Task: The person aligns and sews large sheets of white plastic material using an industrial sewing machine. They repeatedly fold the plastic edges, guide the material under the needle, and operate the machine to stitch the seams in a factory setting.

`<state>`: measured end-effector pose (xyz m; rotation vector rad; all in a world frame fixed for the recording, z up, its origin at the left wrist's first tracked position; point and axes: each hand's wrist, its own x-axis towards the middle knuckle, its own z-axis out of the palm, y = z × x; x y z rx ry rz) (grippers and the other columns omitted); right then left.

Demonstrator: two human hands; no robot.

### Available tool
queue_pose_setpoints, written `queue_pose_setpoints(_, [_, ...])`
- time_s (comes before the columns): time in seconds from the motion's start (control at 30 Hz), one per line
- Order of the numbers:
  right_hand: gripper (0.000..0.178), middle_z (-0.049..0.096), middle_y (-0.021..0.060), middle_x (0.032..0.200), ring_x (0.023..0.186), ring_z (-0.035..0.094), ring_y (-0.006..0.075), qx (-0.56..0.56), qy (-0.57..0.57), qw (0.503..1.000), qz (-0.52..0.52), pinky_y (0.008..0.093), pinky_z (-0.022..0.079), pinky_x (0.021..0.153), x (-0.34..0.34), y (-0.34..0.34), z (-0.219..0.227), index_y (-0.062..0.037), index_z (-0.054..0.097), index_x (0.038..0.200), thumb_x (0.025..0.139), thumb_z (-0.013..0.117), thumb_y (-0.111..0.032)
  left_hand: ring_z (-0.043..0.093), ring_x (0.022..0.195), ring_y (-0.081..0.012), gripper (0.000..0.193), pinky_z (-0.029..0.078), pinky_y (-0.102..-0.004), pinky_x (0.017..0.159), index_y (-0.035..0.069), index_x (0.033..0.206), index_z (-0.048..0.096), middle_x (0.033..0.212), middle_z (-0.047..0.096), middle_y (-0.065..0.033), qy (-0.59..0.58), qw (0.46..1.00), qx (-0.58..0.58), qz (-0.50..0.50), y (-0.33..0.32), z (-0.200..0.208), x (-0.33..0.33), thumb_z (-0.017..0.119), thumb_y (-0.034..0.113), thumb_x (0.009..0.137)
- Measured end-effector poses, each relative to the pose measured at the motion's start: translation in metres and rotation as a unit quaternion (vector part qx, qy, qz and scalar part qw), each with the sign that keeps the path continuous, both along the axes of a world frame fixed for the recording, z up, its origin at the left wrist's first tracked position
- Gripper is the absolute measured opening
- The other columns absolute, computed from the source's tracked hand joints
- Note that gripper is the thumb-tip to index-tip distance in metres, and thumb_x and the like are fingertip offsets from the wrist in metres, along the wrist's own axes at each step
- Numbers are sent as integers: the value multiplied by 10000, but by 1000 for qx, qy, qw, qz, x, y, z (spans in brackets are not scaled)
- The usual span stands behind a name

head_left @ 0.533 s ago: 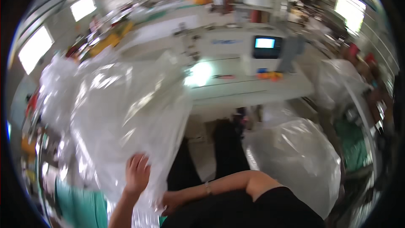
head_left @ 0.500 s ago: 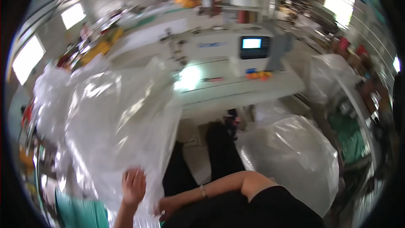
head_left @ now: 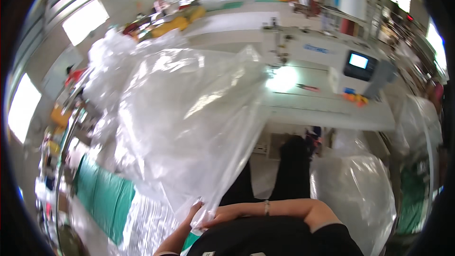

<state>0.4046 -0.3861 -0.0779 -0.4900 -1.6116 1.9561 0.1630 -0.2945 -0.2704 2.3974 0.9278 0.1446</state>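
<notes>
A big clear plastic bag billows up in front of the person, its lower corner gathered to a point just above the lap. Both hands meet at that corner. The left hand comes up from the lower edge and pinches the gathered plastic from the left, fingers closed on it. The right hand reaches across the body from the right, a thin bracelet at its wrist, and closes on the same bunched corner from the other side, touching the left hand or just beside it. Nearly all of the bag lies above and to the left of the grip, rising wide and crumpled toward the table edge.

Below the hands are the person's dark top and dark-trousered legs. To the right of the legs stands a second filled clear bag, well apart from the held one. To the left lies green cloth, with more crumpled plastic above it. Behind the bag, a white table carries a sewing machine with a small lit screen.
</notes>
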Motion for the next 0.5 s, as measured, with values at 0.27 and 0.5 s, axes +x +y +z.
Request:
queue_pose_setpoints(0.27, [250,699,64,930,929,612,115,-49,-85,989,-111,274,464,860,42,-12,8,-10,694,1000,917,608,-230,632,691,-372,505,489,-468,650,4,708,657,738,648,-204,183,928,197,257,46,131,-42,554,461,897])
queue_pose_setpoints(0.5, [435,661,95,1008,925,634,139,-174,-38,935,-308,286,495,760,74,-37,-21,8,594,1118,843,701,-312,638,920,-352,284,501,-441,773,43,993,663,959,663,-182,269,960,-38,-64,15,249,65,641,291,855])
